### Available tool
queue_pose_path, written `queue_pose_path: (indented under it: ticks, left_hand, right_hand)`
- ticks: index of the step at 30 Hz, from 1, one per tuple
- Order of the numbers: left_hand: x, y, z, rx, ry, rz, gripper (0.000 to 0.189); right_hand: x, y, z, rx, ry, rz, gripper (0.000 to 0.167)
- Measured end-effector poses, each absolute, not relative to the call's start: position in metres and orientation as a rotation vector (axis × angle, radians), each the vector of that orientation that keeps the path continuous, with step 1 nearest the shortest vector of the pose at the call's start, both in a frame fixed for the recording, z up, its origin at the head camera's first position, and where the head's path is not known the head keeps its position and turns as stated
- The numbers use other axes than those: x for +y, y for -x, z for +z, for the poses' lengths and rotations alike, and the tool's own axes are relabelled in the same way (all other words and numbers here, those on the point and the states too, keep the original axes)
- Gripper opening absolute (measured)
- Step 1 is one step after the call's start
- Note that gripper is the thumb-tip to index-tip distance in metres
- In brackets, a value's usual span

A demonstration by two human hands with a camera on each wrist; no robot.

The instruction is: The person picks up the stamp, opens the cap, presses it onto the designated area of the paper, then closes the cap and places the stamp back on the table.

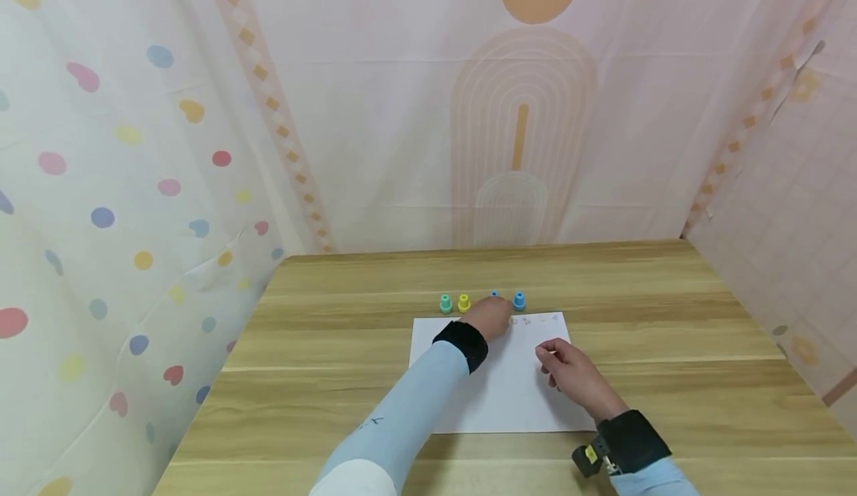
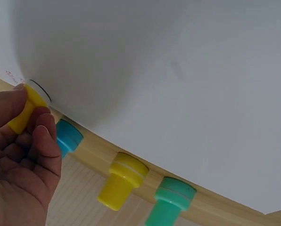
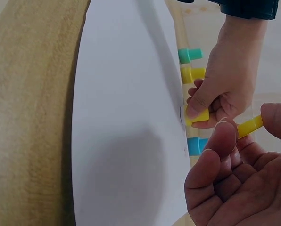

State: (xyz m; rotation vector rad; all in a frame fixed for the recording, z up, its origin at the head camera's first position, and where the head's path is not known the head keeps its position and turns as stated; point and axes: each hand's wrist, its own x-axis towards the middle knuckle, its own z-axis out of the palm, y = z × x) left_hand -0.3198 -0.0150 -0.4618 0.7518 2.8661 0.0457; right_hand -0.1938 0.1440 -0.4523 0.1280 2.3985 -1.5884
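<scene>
Pinched between the thumb and fingers of my left hand [image 1: 490, 319] is a yellow toy stamp [image 2: 36, 97]. Its white-rimmed face is down at the sheet of white paper [image 1: 495, 399], close to the far edge. Over the right part of the sheet, my right hand [image 1: 577, 378] holds a small yellow piece, seemingly a stamp cap [image 3: 250, 127], between thumb and fingers. Small coloured prints [image 1: 527, 321] run along the paper's far edge, right of my left hand. Whether the stamp's face fully touches the paper cannot be told.
Beyond the paper stand a green stamp [image 1: 445, 304], another yellow stamp [image 1: 464, 303], a blue stamp [image 1: 518, 302] and a second blue one [image 1: 494, 294] partly behind my left hand. All are on the wooden table [image 1: 321, 332]. Patterned curtains [image 1: 375, 109] hang around it.
</scene>
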Motion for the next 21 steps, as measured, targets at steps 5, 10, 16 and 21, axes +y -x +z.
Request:
queue_pose_path:
  ticks: [5,10,16,21]
  left_hand:
    - [-0.017,0.323,-0.461,2.85,-0.737,0.105,0.013]
    - [-0.023,0.326,-0.46,2.856,-0.729,0.179,0.016]
    - [-0.03,0.329,-0.459,2.857,-0.703,0.301,0.019]
    - [-0.037,0.326,-0.455,2.867,-0.704,0.36,0.022]
  right_hand:
    - [0.144,0.196,-0.454,2.395,-0.135,-1.589,0.035]
    - [0.144,0.197,-0.453,2.396,-0.133,-1.592,0.034]
    - [0.144,0.197,-0.453,2.398,-0.122,-1.592,0.036]
    - [0.144,0.2,-0.454,2.399,-0.107,-1.602,0.035]
